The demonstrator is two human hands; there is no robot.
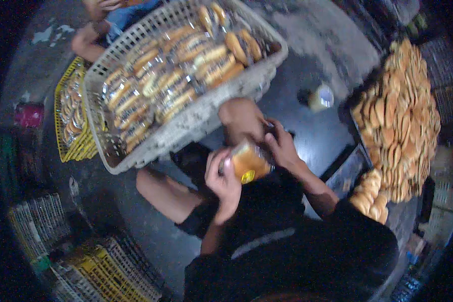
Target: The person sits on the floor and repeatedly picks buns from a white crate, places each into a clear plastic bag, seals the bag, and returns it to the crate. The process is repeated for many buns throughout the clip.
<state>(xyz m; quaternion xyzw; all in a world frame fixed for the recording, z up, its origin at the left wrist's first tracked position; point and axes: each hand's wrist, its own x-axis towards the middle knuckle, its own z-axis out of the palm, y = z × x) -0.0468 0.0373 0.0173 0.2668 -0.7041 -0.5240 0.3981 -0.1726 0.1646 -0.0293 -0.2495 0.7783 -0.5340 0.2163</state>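
My left hand (222, 181) grips a piece of bread (251, 162) in a clear plastic wrapper with a round yellow sticker. My right hand (285, 145) is just right of this bread, its thumb and fingers curled near my knee. Blur hides whether anything is between those fingers. Beyond my hands is a large whitish plastic crate (211, 104), tilted in the view. Inside lie many wrapped bread rolls (170, 83), in rows.
To the right rises a big heap of unwrapped bread (396, 124), with a few rolls (370, 196) at its near end. A pale round container (322, 97) stands on the floor. Yellow crates (75, 113) are at left; stacked crates (105, 271) lie lower left. Another person's arm (92, 41) shows behind the whitish crate.
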